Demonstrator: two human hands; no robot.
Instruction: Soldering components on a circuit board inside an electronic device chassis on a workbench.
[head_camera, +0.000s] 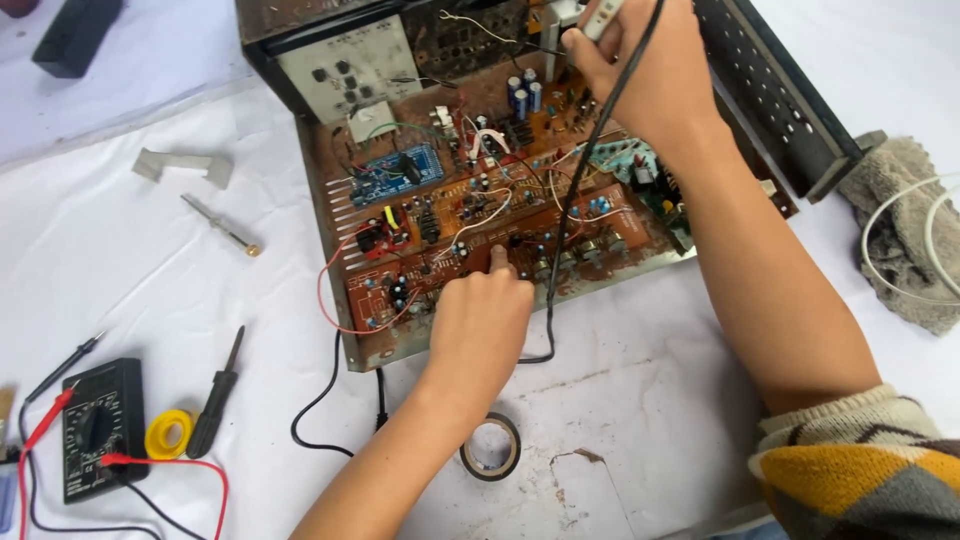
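Rusty-brown circuit board (480, 215) lying in the opened chassis (330, 200) on the table (120, 250), both hands busy.
Left hand (480, 325) loosely curled, index fingertip pressing the board's front edge; right hand (640, 70) grasping a corded soldering iron (603, 15). Board looks stiff but fragile, so handle it by the edges.
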